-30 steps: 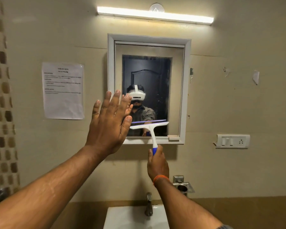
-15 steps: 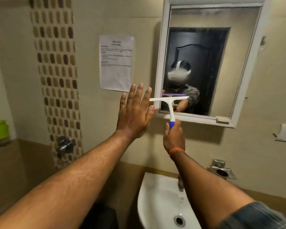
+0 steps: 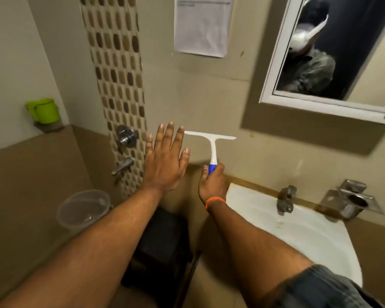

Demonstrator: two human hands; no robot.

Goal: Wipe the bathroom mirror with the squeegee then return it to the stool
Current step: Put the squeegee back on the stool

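Observation:
My right hand point(image 3: 212, 184) grips the blue handle of a white squeegee point(image 3: 211, 141), whose blade points up and stands level in front of the wall, below and left of the mirror. The white-framed mirror point(image 3: 273, 70) hangs at the upper right. My left hand point(image 3: 165, 161) is held up flat with fingers spread, just left of the squeegee blade, holding nothing. A dark stool point(image 3: 162, 245) stands on the floor below my hands, partly hidden by both forearms.
A white sink point(image 3: 302, 236) with a metal tap point(image 3: 285, 200) sits at the right, a steel holder point(image 3: 353, 202) beside it. A clear bucket point(image 3: 82, 210), wall taps point(image 3: 126, 136), a green mug point(image 3: 43, 111) and a paper notice point(image 3: 202, 27) are to the left.
The view has swung down and left. My right hand has carried the squeegee off the mirror and lower, over the stool. My left hand has moved down alongside it, still flat.

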